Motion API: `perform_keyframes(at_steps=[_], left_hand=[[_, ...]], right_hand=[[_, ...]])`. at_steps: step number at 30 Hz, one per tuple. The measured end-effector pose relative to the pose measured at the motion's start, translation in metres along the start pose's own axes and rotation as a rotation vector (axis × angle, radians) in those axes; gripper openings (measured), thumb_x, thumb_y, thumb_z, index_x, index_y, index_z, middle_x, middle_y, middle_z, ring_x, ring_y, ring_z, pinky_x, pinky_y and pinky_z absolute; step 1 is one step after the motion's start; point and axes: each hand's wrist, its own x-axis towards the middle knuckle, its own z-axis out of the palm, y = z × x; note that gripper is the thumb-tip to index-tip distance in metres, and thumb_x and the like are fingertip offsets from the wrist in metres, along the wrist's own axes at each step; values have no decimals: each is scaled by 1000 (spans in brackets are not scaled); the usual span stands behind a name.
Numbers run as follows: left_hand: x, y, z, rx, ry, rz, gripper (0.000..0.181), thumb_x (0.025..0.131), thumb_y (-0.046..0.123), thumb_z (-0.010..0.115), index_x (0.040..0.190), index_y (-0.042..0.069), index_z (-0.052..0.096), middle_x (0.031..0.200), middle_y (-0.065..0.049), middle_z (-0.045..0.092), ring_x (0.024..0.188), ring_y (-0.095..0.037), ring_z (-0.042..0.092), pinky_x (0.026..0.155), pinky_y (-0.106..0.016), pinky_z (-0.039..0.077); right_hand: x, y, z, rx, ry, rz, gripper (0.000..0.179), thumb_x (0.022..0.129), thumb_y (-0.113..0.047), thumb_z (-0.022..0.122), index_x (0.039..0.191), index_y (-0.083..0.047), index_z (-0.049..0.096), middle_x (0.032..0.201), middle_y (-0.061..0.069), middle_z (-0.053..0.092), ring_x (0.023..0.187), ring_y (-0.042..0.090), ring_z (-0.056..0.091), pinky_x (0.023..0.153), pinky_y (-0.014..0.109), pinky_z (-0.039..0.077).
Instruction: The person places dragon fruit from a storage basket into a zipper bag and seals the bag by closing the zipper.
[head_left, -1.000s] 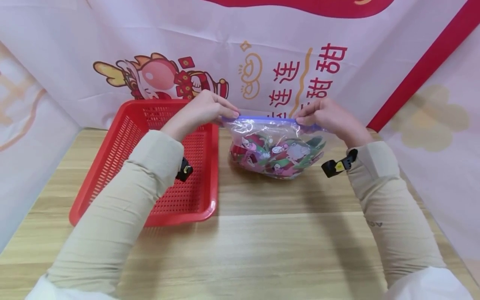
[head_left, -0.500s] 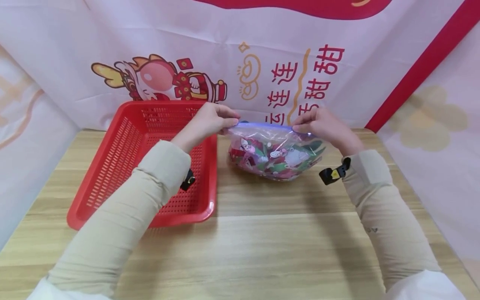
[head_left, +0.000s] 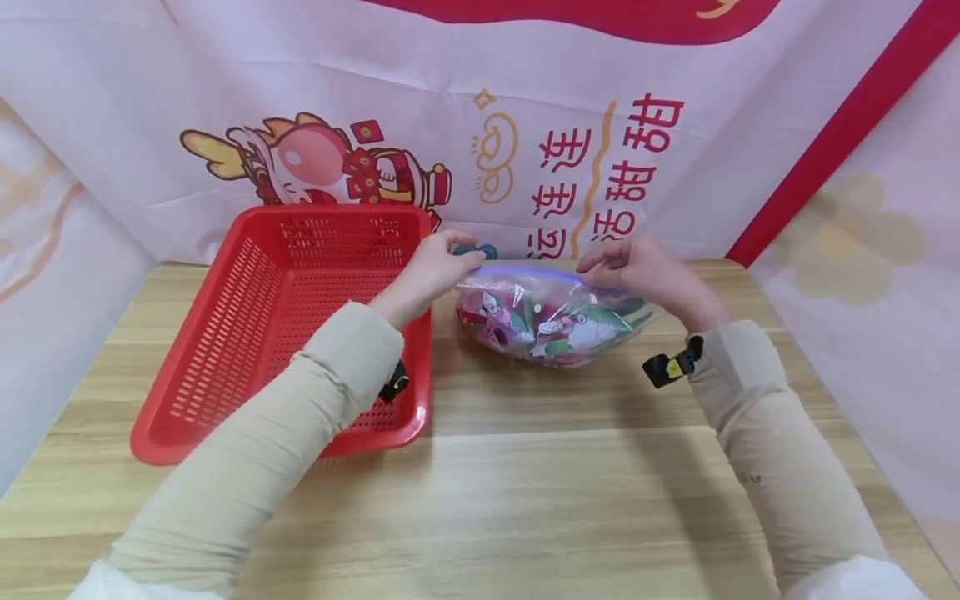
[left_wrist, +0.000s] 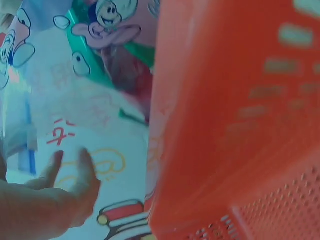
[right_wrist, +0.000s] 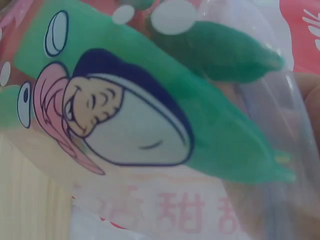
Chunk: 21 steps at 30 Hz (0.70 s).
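Observation:
A clear plastic zip bag with cartoon prints and a blue-purple zip strip stands on the table, holding red and green things. My left hand pinches the bag's upper left corner; in the left wrist view two fingers of it spread out beside the strip, and the pinch itself lies out of view. At the right end of the strip, my right hand pinches the top edge between thumb and fingers. Through the film in the right wrist view show green, long, pointed things, their kind unclear.
Left of the bag stands a red perforated plastic basket, partly under my left forearm. A small teal object or print shows behind the bag. A printed cloth backdrop encloses the wooden table behind and at the sides.
Both hands have come down with the bag's top edge, and the bag looks lower and more slumped. The teal patch behind it has come into view. The basket stays in place.

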Motion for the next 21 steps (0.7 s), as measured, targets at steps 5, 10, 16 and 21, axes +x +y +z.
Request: perform_keyframes(at_steps=[5, 10, 16, 21], left_hand=[[1, -6, 13, 6, -22, -43, 54, 96, 29, 54, 145, 12, 38, 148, -11, 41, 131, -25, 42, 112, -41, 37], [0, -12, 20, 57, -51, -77, 58, 98, 33, 51, 149, 13, 32, 149, -13, 39, 130, -28, 44, 111, -42, 38], [1, -15, 22, 123, -107, -115, 67, 98, 36, 50, 153, 13, 20, 155, -14, 30, 140, -30, 35, 115, -45, 32], [-1, -19, 26, 192, -156, -154, 68, 97, 37, 51, 151, 8, 22, 150, -16, 36, 137, -30, 38, 116, -45, 32]], right_hand=[[-5, 4, 8, -47, -47, 5, 40, 91, -24, 62, 128, -10, 57, 138, 16, 51, 129, 35, 44, 105, 57, 37], [-8, 4, 17, -92, -95, 15, 49, 92, -25, 61, 135, -6, 49, 143, 22, 45, 130, 40, 42, 106, 59, 36], [-15, 7, 20, -94, -198, 70, 67, 94, -41, 54, 147, -6, 31, 147, 25, 37, 133, 43, 39, 105, 60, 37], [-18, 21, 20, 21, -242, 58, 66, 95, -44, 52, 148, -10, 30, 147, 23, 38, 122, 36, 48, 92, 41, 49]])
